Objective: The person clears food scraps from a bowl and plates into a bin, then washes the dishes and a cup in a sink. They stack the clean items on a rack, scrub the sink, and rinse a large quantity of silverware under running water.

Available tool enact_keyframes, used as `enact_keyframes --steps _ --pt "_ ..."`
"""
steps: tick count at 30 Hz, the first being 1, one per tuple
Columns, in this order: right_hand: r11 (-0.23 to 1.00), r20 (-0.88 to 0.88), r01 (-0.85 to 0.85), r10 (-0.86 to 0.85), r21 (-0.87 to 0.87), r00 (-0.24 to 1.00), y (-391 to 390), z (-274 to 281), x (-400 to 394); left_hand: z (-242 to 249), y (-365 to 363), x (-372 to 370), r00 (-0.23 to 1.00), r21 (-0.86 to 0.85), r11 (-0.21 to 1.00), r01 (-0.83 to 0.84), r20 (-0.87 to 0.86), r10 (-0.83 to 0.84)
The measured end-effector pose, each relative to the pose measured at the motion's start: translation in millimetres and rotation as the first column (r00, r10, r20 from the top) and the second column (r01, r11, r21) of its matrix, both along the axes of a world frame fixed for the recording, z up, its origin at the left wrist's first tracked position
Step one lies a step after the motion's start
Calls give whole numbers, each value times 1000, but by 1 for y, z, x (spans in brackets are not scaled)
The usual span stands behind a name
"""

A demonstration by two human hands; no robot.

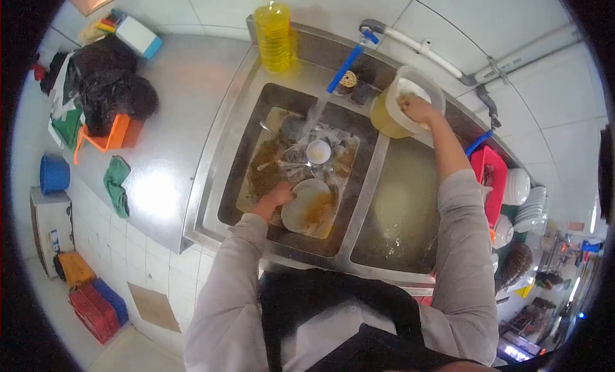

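At a steel sink (214,157), the left hand (278,197) pinched the left edge of a soiled plate (306,210) in the left basin (360,180); ahead and to the plate's right, the right hand (416,108) reached inside a tub (387,120), its grip impossible to tell.

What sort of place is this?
Probably a commercial kitchen's dishwashing area: a double steel sink, a soiled plate in its left basin under running water, and stacked white dishes at the right.
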State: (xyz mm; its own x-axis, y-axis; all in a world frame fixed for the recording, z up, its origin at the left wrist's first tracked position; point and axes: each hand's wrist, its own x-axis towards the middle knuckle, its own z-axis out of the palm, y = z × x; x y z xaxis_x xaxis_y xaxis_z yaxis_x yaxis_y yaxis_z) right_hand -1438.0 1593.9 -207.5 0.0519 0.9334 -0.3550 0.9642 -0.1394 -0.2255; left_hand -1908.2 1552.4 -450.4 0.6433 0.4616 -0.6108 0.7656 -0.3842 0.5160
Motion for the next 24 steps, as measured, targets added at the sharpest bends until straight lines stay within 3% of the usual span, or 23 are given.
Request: enact_keyframes --steps 1,2,3,5,6,7,8,9,10,11,12,13,14,15,16,17,18,20,21,22,23,24 --pt "1000 -2 -12 12 -9 1000 0 10 -5 13 -1 0 982 -23 999 -27 189 31" --pt "964 -182 267 -266 -17 947 -2 24 -6 26 -2 0 928 -49 998 -47 367 62" --pt "849 -345 524 -515 -75 785 -6 43 -15 38 -1 1 930 -56 997 -53 360 70" --pt "790 -426 593 -489 154 761 -19 79 -36 61 10 3 952 -69 979 -194 226 205" --pt "787 -433 596 -487 159 759 -29 78 -43 66 14 -2 954 -59 980 -192 225 201" --pt "690 -459 539 -325 482 827 -40 75 -50 71 15 -7 875 -103 933 -345 324 359" --pt "491 -420 445 -169 749 892 -53 74 -57 76 18 -10 761 -162 864 -478 414 499" --pt "457 -509 499 -112 736 854 -66 73 -81 89 21 -11 767 -148 871 -468 422 483" --pt "425 -588 552 -55 717 807 -75 72 -120 110 22 -11 637 -347 786 -511 461 618" --pt "484 -833 700 123 525 539 -77 79 -171 129 22 -9 496 -539 672 -508 455 740" --pt "652 -914 650 194 391 356 -78 61 -194 144 22 -6 509 -535 687 -491 464 725" --pt "648 -893 670 34 361 448 -73 35 -221 158 21 -3 472 -573 646 -504 444 762" --pt "613 -911 682 181 398 369 -64 9 -248 165 19 1 435 -609 602 -516 420 797" --pt "553 -527 364 166 750 833 -60 -19 -260 163 15 4 447 -608 616 -501 428 785" --pt "647 -613 499 -62 577 788 -61 -47 -292 159 12 7 403 -692 548 -470 384 831" --pt "674 -371 362 -139 644 918 -67 -69 -316 158 11 12 360 -767 475 -432 336 870" --pt "633 -158 226 -162 741 974 -79 -39 -341 178 8 17 261 -791 378 -481 283 923" --pt "689 -214 157 -2 707 977 -106 -49 -355 158 11 0 274 -757 429 -492 333 902" --pt "686 -216 167 -14 708 976 -120 -52 -349 150 14 -9 281 -726 461 -510 366 887" --pt "809 -324 109 104 578 940 -138 -54 -338 161 16 -14 172 -811 306 -498 254 952" --pt "898 -442 16 201 439 874 -149 -58 -330 156 17 -21 182 -813 307 -494 249 951" --pt "899 -439 17 197 437 876 -147 -67 -323 148 18 -28 293 -790 410 -457 301 907"
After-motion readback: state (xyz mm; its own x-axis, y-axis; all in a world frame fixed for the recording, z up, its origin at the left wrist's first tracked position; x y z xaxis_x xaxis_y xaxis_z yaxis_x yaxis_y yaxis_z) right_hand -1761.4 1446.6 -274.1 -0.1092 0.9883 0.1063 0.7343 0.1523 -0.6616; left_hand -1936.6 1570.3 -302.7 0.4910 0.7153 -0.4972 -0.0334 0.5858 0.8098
